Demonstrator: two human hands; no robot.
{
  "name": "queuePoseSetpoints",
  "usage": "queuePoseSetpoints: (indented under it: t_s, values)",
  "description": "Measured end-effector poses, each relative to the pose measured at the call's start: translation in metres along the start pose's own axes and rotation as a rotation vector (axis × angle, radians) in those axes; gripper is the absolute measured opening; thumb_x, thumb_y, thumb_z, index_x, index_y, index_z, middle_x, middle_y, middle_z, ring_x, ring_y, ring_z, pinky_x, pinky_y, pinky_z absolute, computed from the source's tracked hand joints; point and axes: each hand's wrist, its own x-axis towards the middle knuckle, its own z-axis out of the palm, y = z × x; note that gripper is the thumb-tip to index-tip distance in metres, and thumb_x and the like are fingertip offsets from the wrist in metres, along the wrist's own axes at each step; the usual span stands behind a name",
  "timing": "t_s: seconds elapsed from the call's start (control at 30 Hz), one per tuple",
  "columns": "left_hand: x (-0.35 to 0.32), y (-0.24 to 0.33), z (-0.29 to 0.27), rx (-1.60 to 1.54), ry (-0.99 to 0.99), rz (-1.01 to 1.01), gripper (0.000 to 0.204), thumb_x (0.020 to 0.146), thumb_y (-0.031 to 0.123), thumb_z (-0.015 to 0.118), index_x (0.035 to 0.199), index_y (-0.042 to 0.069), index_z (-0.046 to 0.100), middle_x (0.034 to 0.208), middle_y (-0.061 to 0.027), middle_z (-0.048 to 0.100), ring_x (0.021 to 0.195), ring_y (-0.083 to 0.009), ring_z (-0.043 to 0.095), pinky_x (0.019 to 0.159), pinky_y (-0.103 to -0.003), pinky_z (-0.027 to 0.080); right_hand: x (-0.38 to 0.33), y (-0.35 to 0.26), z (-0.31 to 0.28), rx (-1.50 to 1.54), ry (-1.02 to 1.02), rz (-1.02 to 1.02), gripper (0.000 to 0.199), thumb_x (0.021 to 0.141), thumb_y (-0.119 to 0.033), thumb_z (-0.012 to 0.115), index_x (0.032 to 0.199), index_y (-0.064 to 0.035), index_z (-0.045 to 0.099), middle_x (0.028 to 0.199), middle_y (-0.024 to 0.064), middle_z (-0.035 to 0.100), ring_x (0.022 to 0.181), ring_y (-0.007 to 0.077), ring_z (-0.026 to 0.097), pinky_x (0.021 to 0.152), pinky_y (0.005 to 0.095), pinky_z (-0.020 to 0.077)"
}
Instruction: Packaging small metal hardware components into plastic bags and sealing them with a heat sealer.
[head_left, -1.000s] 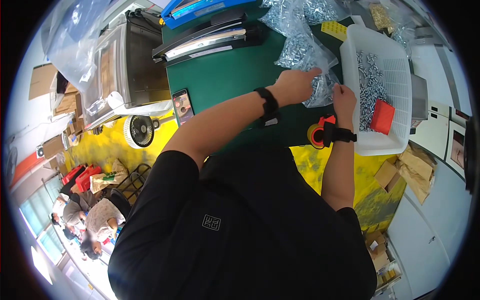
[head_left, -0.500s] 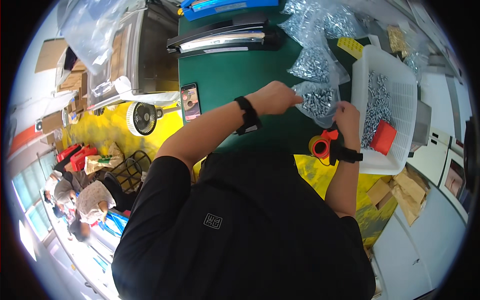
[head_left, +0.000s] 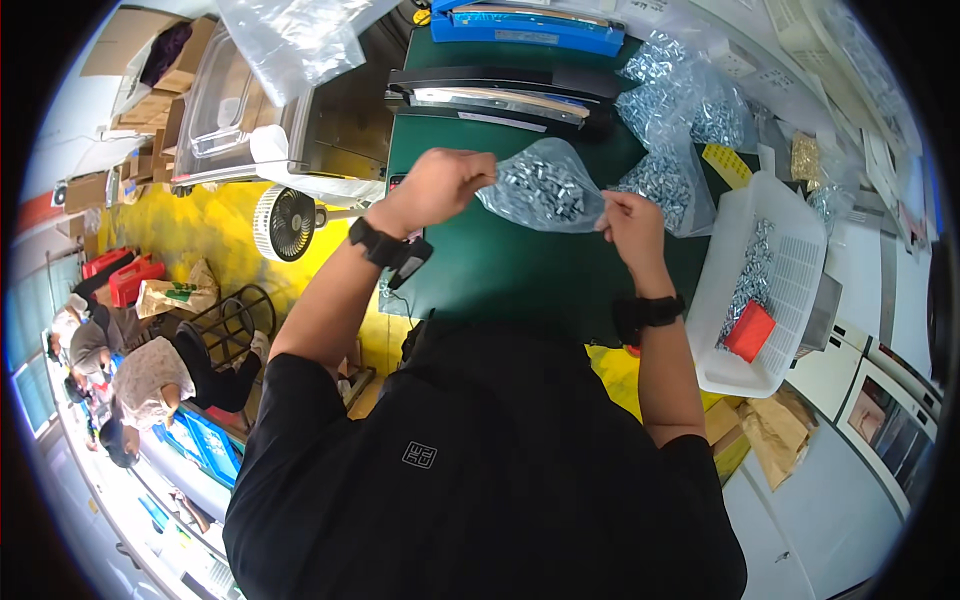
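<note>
A clear plastic bag of small silvery metal parts [head_left: 545, 188] is stretched between my two hands above the green table [head_left: 480, 270]. My left hand [head_left: 438, 188] pinches the bag's left end. At its right edge, the fingers of my right hand [head_left: 632, 228] are closed on the plastic. The metal parts lie bunched in the middle of the bag; their exact kind is too small to tell. Another filled bag [head_left: 660, 190] rests on the table just beyond my right hand. To the right stands a white plastic basket [head_left: 712, 310], with loose metal parts and a red scoop-like piece [head_left: 750, 331] inside.
Black file holders [head_left: 500, 95] and a blue one [head_left: 530, 32] line the table's far side. More filled bags [head_left: 665, 100] and a yellow card [head_left: 727, 166] lie at the far right. A white fan [head_left: 284, 223] stands left of the table. People [head_left: 150, 375] sit farther left.
Both hands have moved left, carrying the bag away from the basket and spreading farther apart. The phone on the table is now mostly hidden behind my left hand and forearm.
</note>
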Motion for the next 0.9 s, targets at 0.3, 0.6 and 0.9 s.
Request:
queuePoseSetpoints:
  t_s: [0.3,0.6,0.9]
  values:
    - [-0.015,-0.065,-0.007,0.072,0.163,-0.146,0.014,0.09,0.005,0.069,0.103,0.005,0.065,0.084,-0.0129,0.067,0.08,-0.0348,0.066,0.072,-0.04,0.053,0.079,-0.025,0.084,-0.02,-0.045,-0.102,0.02,0.097,-0.004,0.059,0.109,0.0046,0.072,0.069,0.0072,0.069,0.052,0.0089,0.059,0.051,0.0237,0.0467]
    - [-0.035,-0.082,0.025,-0.023,0.272,-0.255,0.065,0.083,0.003,0.077,0.142,0.006,0.052,0.132,-0.0145,0.063,0.121,-0.0333,0.061,0.101,-0.041,0.052,0.075,0.021,0.065,-0.079,-0.062,-0.29,0.027,0.09,-0.007,0.069,0.117,-0.0053,0.073,0.102,0.0101,0.072,0.091,0.0157,0.069,0.076,0.0277,0.0547]
    - [-0.007,-0.107,0.062,-0.091,0.277,-0.161,0.052,0.082,0.01,0.081,0.131,0.009,0.065,0.138,-0.0135,0.061,0.137,-0.0328,0.049,0.115,-0.042,0.04,0.098,0.006,0.093,-0.348,-0.076,-0.789,0.035,0.087,-0.001,0.069,0.121,-0.0094,0.07,0.123,0.0139,0.067,0.106,0.0293,0.067,0.096,0.0328,0.0514]
